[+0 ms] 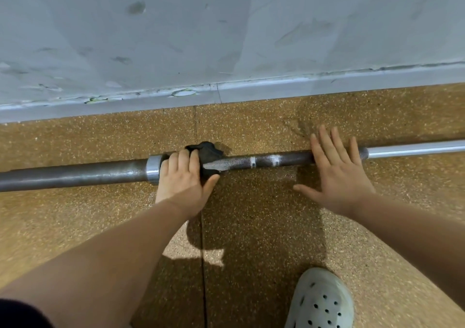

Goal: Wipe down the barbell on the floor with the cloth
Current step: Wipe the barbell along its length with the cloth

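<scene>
A steel barbell (pixel 264 161) lies across the speckled floor, parallel to the wall. Its thick dark sleeve runs off to the left, a shiny collar sits beside my left hand, and a bright smooth section leaves at the right edge. My left hand (pixel 183 176) wraps a dark cloth (pixel 210 152) around the shaft just right of the collar, the cloth bunching out behind my fingers. My right hand (pixel 337 174) lies flat and spread on the shaft further right, fingers pointing toward the wall, holding nothing.
A grey scuffed wall with a pale baseboard (pixel 276 88) runs close behind the bar. The brown speckled rubber floor (pixel 251 227) has a seam running toward me. My foot in a light perforated clog (pixel 319 302) is at the lower right.
</scene>
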